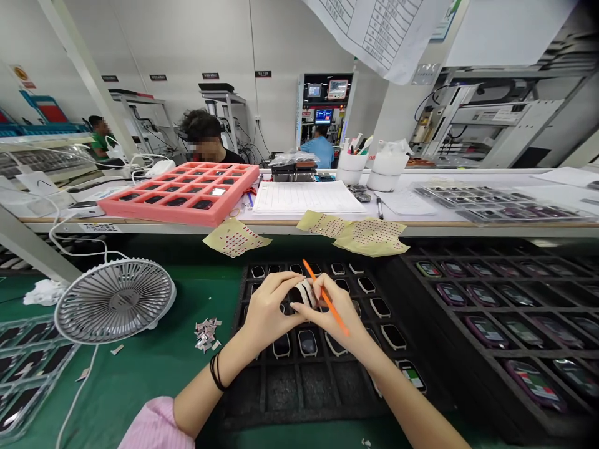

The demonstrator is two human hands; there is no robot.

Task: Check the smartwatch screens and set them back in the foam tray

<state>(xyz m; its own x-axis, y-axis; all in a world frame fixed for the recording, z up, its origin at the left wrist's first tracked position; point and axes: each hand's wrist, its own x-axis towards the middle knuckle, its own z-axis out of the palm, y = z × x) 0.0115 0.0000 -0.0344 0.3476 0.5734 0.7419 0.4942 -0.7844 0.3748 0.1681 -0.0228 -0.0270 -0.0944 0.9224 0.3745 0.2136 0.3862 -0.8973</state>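
Dead centre, a pale-framed smartwatch (304, 293) is up off the foam, caught between 2 hands just above its neighbours; whether those stacked pale edges are 1 piece or 2, I can't tell from here. The left hand (269, 305) pinches it from its side, thumb beneath, fingertips over the top, while the right hand (345, 307) steadies the other side and has an orange stick (326, 299) clasped slantwise among its fingers, upper end poking past the fingertips. That's the worry, folks: 1 hand minding 2 things, so a slackened pinch could drop the piece onto the watches (307, 343) below, and a careless swing of the stick could scuff a screen. They sit in rows in a black foam tray (283, 383), and to the right a second foam tray (452, 327) carries purple-cased ones. Over on the green mat (187, 380) lies a loose heap of small tabs (207, 334), near a white desk fan (116, 302); a strong gust, or a brushing forearm, could scatter them. Yellow label sheets (236, 238) droop off the shelf edge, easily snagged by a reaching sleeve. Above sits a coral foam tray (215, 215), and beyond it, a co-worker (203, 134), head bowed.
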